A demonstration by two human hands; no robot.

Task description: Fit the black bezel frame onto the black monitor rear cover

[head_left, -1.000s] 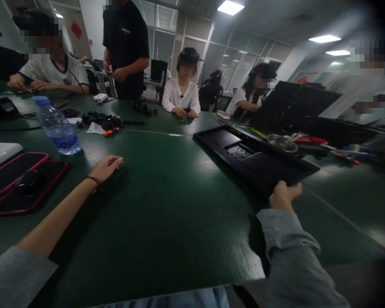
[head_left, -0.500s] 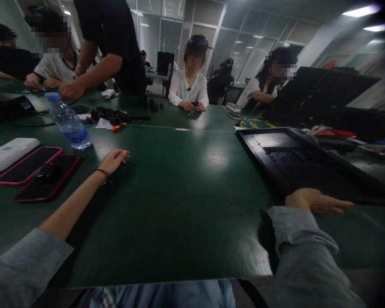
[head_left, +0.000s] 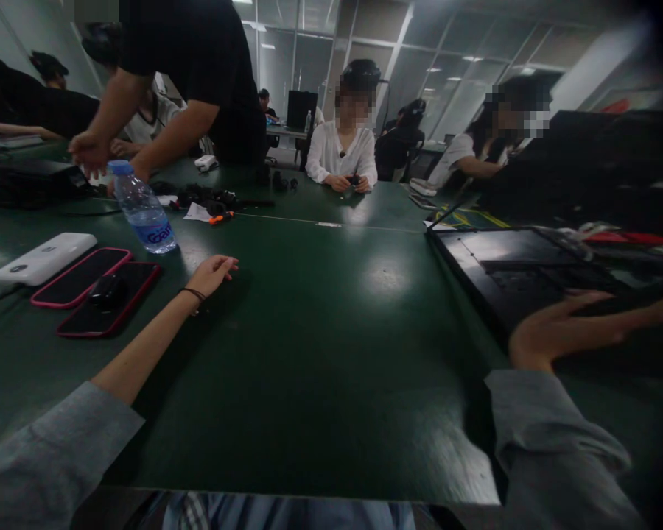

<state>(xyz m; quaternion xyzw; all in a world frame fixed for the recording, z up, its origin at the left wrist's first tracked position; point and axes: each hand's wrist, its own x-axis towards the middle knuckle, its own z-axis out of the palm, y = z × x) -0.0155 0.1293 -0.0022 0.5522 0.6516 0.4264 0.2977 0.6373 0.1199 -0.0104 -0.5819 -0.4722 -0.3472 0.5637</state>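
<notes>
My left hand (head_left: 214, 276) rests on the green table (head_left: 309, 346), fingers loosely bent and apart with nothing in them; a dark band circles its wrist. Near it stand a water bottle (head_left: 153, 228) with a blue cap and a phone (head_left: 135, 294) with a dark red edge. At the right, my right hand (head_left: 558, 331) is at the near edge of a shallow black case (head_left: 475, 276). Its thumb and fingers are spread and stretched to the right, somewhat blurred. Whether it touches the case I cannot tell.
A pink-edged phone (head_left: 82, 276), a small black object (head_left: 106, 292) and a white device (head_left: 47, 258) lie at the left. Beyond are dark tangled gear (head_left: 204, 197) and an orange item (head_left: 221, 218). Several people sit around; one person (head_left: 199, 66) in black leans over the table.
The view has turned left, so things sit further right. My right hand has risen at the case, its thumb now apart from the fingers. My left hand stays on the table.
</notes>
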